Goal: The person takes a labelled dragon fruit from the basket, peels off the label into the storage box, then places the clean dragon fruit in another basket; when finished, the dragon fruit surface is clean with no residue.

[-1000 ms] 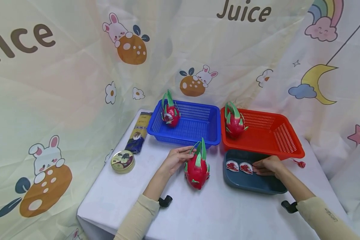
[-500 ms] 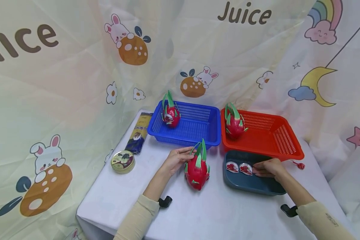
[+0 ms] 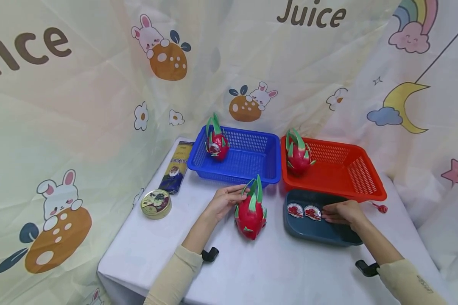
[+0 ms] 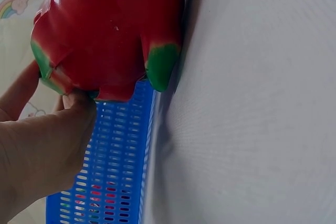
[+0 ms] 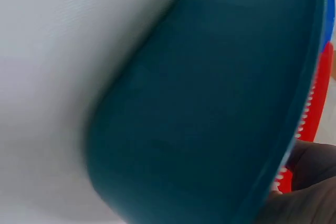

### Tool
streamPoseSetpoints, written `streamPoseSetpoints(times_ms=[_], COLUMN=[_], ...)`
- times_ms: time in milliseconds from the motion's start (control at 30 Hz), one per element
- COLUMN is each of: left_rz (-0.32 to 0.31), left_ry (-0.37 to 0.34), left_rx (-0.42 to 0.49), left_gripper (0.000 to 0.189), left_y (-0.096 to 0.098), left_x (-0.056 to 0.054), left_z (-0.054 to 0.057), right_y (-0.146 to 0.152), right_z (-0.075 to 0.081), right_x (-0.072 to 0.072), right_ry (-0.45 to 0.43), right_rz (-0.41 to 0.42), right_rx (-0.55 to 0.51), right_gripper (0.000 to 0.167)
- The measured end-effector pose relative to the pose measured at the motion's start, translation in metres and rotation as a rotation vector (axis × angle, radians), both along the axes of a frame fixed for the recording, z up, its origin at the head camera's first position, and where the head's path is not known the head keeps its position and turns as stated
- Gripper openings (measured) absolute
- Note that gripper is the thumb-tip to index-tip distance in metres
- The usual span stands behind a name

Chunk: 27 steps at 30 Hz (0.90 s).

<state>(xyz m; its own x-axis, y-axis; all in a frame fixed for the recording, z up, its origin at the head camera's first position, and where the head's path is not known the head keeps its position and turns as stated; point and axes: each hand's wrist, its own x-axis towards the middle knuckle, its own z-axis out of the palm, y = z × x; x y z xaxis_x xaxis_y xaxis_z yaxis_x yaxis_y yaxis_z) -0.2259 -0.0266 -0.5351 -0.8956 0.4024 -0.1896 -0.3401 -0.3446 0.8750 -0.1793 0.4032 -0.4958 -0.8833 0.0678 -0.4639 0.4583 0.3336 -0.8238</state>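
Note:
In the head view, my left hand [image 3: 224, 202] holds a red dragon fruit [image 3: 249, 218] with green leaf tips by its upper left side, near the table's middle. The left wrist view shows thumb and fingers at the leafy end of this dragon fruit [image 4: 115, 30]. To the right, my right hand [image 3: 342, 213] reaches into a dark teal tray [image 3: 316, 238] with fingers stretched to the left. Its fingertips are right at the edge of a round-topped sticker [image 3: 313, 213]; another sticker [image 3: 295, 210] lies beside that one. In the right wrist view, the tray's wall [image 5: 199, 98] hides most of the hand.
Behind are a blue basket [image 3: 234, 174] and a red basket [image 3: 336, 184], with one dragon fruit [image 3: 217, 146] in the blue and another [image 3: 299, 159] in the red. A round tin [image 3: 156, 204] and a blue-and-gold packet [image 3: 177, 167] lie left. A small red item [image 3: 381, 208] lies right.

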Motion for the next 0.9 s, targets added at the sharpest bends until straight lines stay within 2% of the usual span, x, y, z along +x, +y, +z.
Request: streamPoseSetpoints(times_ms=[133,367,500,667,900], left_rz=[0.002,0.0,0.0,0.001,0.004], left_ry=[-0.008,0.006,0.009,0.011,0.011], left_rx=[0.0,-0.021,-0.021,-0.016,-0.007], left_gripper=[0.048,0.046,0.045,0.046,0.047], left_y=[0.001,0.0,0.0,0.0,0.002], left_x=[0.0,0.0,-0.001,0.001,0.0], left_z=[0.0,-0.001,-0.003,-0.002,0.0], right_y=[-0.008,-0.037,-0.057,-0.078,-0.107], right_z=[0.009,0.031,0.043,0.052,0.049], right_x=[0.003,0.012,0.015,0.01,-0.004], right_ry=[0.024,0.125,0.15,0.134,0.103], right_rz=[0.033,0.103,0.147,0.163,0.176], right_rx=[0.004,-0.094,-0.123,-0.17,-0.23], right_gripper=[0.045,0.043,0.045,0.045,0.04])
